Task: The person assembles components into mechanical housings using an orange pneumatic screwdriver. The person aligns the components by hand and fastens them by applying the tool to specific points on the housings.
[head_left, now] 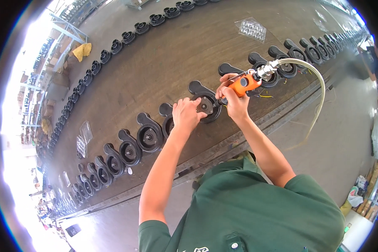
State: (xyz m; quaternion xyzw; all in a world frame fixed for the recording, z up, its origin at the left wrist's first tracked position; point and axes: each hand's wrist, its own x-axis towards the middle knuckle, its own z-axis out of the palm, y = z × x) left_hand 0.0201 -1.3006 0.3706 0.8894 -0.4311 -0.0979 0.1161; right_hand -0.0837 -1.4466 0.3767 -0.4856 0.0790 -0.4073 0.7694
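The black pump housing (206,103) lies flat on the dark tabletop (168,63) at the centre of the frame, one unit in a long row of like housings (138,138) running from the lower left to the upper right. Its outlet neck points toward the upper left of the frame. Its left edge is covered by the left hand (185,114), and the point where the tool meets it is hidden behind the right hand (235,101).

The orange pneumatic tool (244,85) sits just right of the housing. Its long axis runs from lower left to upper right, with the metal coupling at the upper-right end joined to a pale air hose (319,88) that arcs to the right and down. The tool tip cannot be made out.

Left hand: palm down, fingers (194,102) spread and pressed on the housing rim, not closed around it. Forearm rises from the lower centre of the frame.

Right hand: fingers wrapped firmly around the orange tool body. Forearm enters from the lower right, elbow bent.

A clear plastic tray (252,29) lies on the tabletop at the upper centre, well apart from both hands.
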